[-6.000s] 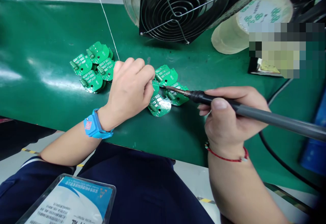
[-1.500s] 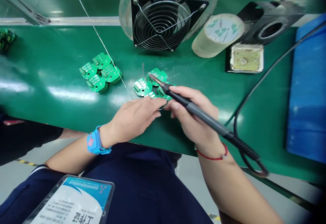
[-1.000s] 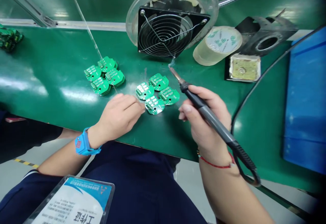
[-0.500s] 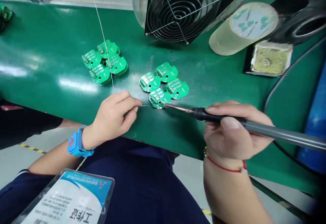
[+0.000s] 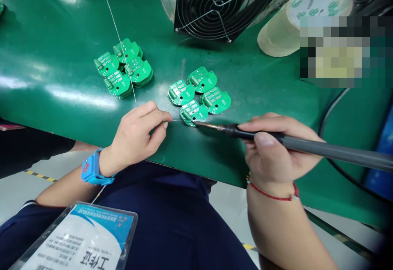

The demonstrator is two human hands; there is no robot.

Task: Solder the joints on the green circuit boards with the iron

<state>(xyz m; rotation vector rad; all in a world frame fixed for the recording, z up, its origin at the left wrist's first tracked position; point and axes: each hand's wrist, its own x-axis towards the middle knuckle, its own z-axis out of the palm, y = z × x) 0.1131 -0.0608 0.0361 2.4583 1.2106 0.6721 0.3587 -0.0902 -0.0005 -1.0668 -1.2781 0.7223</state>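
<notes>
"Green table (image 5: 52, 77) all across. What's leftmost?"

"Stacked circuit boards (image 5: 139, 72), at ten o'clock from the front board (image 5: 198, 112) further right."

"And the left hand (image 5: 135, 130)?"

"At six o'clock from those stacks, finger and thumb pinching a thin wire (image 5: 178, 121) that points toward three o'clock, at the front board's near edge."

"Past that?"

"Soldering iron (image 5: 211, 125), its tip at that same edge; whether they touch, I can't tell. On the three o'clock side the right hand (image 5: 276, 147) grips its handle, fingers curled round."
</notes>
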